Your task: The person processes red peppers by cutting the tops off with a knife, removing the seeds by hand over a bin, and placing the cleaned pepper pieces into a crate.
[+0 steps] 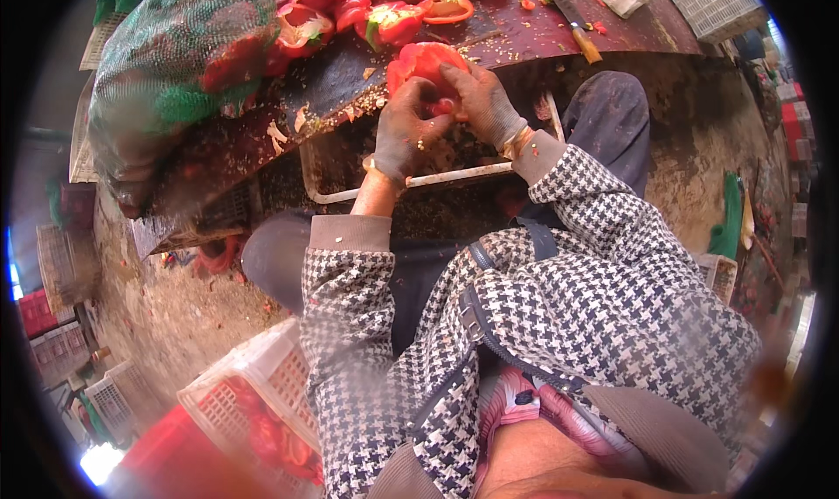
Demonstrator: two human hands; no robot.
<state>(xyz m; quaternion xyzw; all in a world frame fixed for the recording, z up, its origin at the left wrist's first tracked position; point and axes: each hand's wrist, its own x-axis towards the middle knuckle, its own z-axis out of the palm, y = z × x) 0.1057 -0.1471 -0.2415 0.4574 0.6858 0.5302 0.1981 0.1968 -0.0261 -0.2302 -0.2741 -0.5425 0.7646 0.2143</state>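
Both my hands grip one red bell pepper (426, 60) just off the near edge of the table (590, 40). My left hand (405, 125), in a grey, dirt-stained glove, is on its near left side. On the right side, the gloved fingers of my right hand (486, 99) press against it. Part of the pepper is hidden by the fingers. Below my hands sits a container with a pale rim (459, 174); its contents are dark and hard to make out. Cut red peppers (393, 20) lie heaped at the back, some showing pale cores and green stems.
A bulging green mesh sack (177, 73) of red peppers leans on the table at left. A wooden-handled knife (583, 43) lies near the right edge. Seeds and scraps litter the tabletop. Beside my left elbow stands a white plastic crate (249, 358) with red pepper pieces (275, 433).
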